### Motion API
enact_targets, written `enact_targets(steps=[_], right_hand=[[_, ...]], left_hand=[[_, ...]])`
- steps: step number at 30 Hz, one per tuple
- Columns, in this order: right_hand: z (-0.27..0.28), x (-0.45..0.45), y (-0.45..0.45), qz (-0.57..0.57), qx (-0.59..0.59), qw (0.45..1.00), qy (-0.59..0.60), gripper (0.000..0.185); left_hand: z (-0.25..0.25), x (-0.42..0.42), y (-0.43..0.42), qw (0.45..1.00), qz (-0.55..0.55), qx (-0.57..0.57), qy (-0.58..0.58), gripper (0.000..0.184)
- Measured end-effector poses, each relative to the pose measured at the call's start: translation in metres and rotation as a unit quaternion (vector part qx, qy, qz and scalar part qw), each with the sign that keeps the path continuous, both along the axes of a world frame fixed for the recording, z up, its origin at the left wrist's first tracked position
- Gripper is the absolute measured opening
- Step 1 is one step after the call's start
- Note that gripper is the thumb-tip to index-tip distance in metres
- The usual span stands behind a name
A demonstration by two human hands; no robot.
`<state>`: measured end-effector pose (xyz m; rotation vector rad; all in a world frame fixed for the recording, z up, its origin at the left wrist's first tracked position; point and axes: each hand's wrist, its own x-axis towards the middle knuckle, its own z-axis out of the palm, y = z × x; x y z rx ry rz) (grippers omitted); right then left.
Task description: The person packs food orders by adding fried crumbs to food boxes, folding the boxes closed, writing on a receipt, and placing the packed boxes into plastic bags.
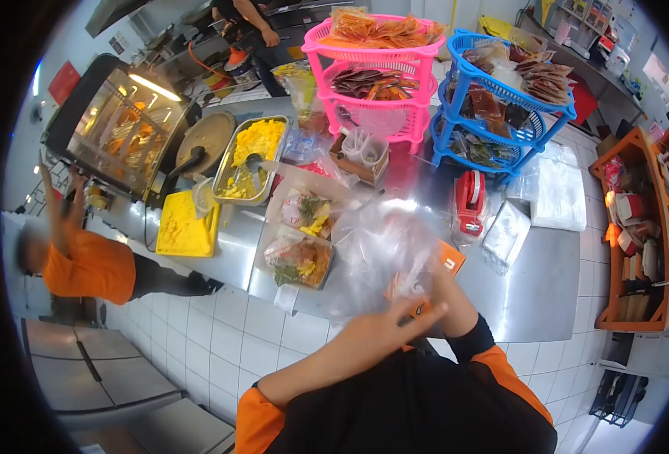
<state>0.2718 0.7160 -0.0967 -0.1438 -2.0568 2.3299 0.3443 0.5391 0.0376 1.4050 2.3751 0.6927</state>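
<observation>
A clear plastic bag (384, 246), blurred, stands puffed up at the table's front edge, with orange printed packaging (449, 259) showing in and behind it. My right hand (439, 281) grips the bag at its near right side; its fingertips are partly hidden by the plastic. Just in front of the bag, my left hand (391, 327) has its fingers stretched out and apart, with nothing visible in it. Left of the bag lies an open box with two food portions, one wrapped portion (304, 209) at the back and another (297, 261) nearer me.
Behind are a metal tray of yellow food (221, 189), a yellow board (185, 225), a pink rack (418, 102) and a blue rack (531, 136). A red tape dispenser (469, 200) and plastic packs (507, 236) lie right. One person (92, 265) is left, another (236, 15) behind.
</observation>
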Motion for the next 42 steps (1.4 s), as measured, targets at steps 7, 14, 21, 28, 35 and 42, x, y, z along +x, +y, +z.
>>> enact_targets(steps=[7, 14, 21, 28, 35, 42], right_hand=[[0.056, 0.04, 0.076, 0.003, 0.082, 0.994, 0.077, 0.028], [0.059, 0.144, 0.013, 0.542, 0.272, 0.791, 0.073, 0.037], [0.07, 0.09, 0.068, 0.32, 0.597, 0.694, 0.246, 0.102], [0.025, 0.073, 0.04, 0.361, 0.612, 0.666, 0.226, 0.113], [0.08, 0.178, -0.05, 0.148, -0.061, 0.911, 0.38, 0.104], [0.003, 0.142, -0.119, -0.089, 0.071, 0.879, 0.463, 0.104]], left_hand=[[-0.038, 0.004, -0.065, 0.819, 0.484, 0.306, 0.028, 0.025], [-0.042, 0.062, -0.118, 0.649, 0.409, 0.477, -0.429, 0.027], [0.017, 0.105, -0.103, 0.743, 0.43, 0.46, -0.228, 0.034], [0.062, 0.082, -0.102, 0.878, 0.414, 0.016, 0.239, 0.043], [0.091, 0.03, -0.054, 0.898, 0.381, 0.046, 0.217, 0.045], [0.113, 0.04, 0.004, 0.96, 0.249, 0.016, 0.127, 0.049]])
